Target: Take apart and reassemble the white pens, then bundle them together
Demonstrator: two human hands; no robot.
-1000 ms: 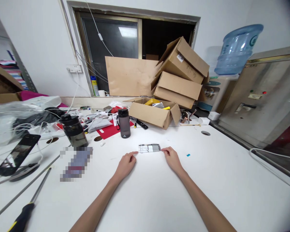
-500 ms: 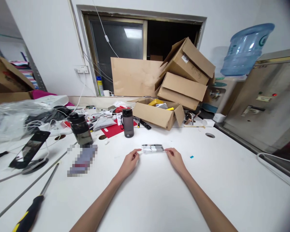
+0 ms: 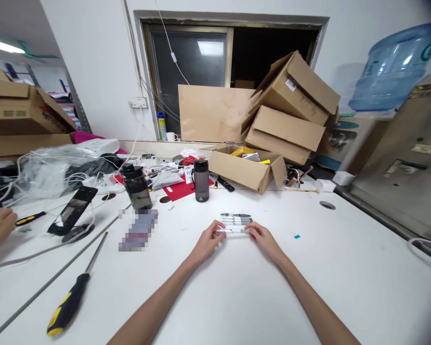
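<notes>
Several slim pens (image 3: 236, 220) lie side by side, left to right, on the white table (image 3: 237, 287), the farthest one dark. Nearest to me is a white pen (image 3: 233, 231) with a grey part at its right end. My left hand (image 3: 209, 239) pinches its left end between thumb and fingers. At its right end my right hand (image 3: 264, 239) has its fingers closed on the same pen. A small gap shows between this pen and the row beyond it.
A grey bottle (image 3: 201, 182) and an open cardboard box (image 3: 244, 172) stand behind the pens. To the left are a dark bottle (image 3: 136, 187), a phone on a stand (image 3: 73, 211) and a screwdriver (image 3: 70, 302). Another person's hand (image 3: 0, 227) shows at the left edge.
The view has turned left, shifting the scene rightward. Both hands have come nearer to me with the white pen, away from the row. Another person's hand has appeared at the left.
</notes>
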